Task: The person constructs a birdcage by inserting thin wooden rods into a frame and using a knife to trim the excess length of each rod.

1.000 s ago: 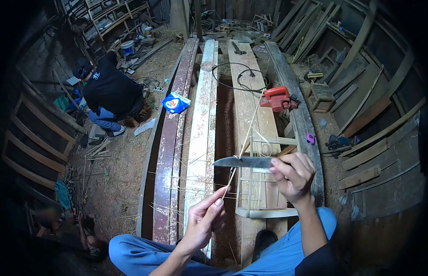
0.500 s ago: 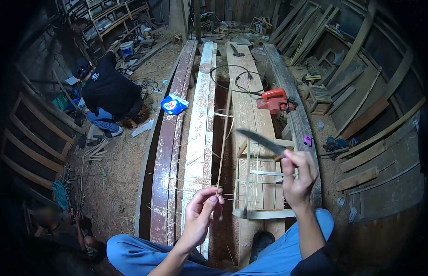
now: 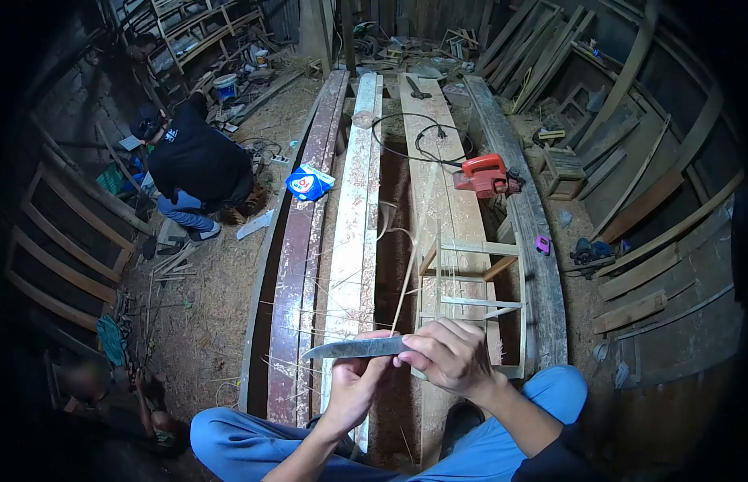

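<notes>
In the head view, over a row of long planks, the person's right hand (image 3: pixel 448 353) is closed around the handle end of a knife (image 3: pixel 354 348), its blade pointing left. The left hand (image 3: pixel 351 394) pinches the near end of a thin strip (image 3: pixel 406 293) between thumb and fingers, partly hidden by the blade. The strip slants up and away from the two hands, over the planks, and the blade crosses in front of its lower end; whether the edge touches it cannot be told.

Below the hands are the person's blue trousers (image 3: pixel 245 438), knees spread to either side. To the left, fine slivers (image 3: pixel 292 329) lie across a maroon plank (image 3: pixel 289 257), and farther along it rests a blue packet (image 3: pixel 309 183). On the right a slatted wooden frame (image 3: pixel 480 303) lies on a light board (image 3: pixel 434 181); beyond the frame sits a red power tool (image 3: pixel 484 178). A pink object (image 3: pixel 543 244) rests on the grey beam (image 3: pixel 543 297) at the far right of the row. On the floor at left, a co-worker (image 3: pixel 201 157) in dark clothing bends low.
</notes>
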`<state>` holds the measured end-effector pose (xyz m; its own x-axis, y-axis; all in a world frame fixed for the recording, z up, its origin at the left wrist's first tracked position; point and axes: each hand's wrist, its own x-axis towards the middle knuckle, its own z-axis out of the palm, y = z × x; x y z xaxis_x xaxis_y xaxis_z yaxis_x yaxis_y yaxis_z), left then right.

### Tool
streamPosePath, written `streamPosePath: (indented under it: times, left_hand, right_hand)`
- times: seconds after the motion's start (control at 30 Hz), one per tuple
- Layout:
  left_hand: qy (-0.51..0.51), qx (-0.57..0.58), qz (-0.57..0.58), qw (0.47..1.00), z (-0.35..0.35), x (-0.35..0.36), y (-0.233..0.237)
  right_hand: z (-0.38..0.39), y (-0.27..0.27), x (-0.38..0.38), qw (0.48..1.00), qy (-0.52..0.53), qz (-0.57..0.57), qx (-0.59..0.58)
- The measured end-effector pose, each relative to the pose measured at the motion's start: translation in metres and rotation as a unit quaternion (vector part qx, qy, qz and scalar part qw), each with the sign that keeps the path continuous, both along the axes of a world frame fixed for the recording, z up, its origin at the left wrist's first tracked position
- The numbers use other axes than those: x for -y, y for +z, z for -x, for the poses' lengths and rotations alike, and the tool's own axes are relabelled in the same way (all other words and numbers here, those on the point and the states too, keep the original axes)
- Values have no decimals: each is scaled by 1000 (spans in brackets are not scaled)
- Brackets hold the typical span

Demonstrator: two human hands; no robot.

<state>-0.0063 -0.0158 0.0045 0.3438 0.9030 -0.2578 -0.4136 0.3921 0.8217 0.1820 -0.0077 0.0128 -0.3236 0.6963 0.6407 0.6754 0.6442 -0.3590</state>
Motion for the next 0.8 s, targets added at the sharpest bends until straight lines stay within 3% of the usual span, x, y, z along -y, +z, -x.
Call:
streamPosePath:
  times: [0.6,0.8]
  left_hand:
    - [-22,14,21,999,6,0,16]
    - [-14,-13,-3,1000,8,-3,16]
  right_hand:
    - [-19,9,-13,997,24,-69,26]
    - [-35,4,-20,991,-46,-101,79]
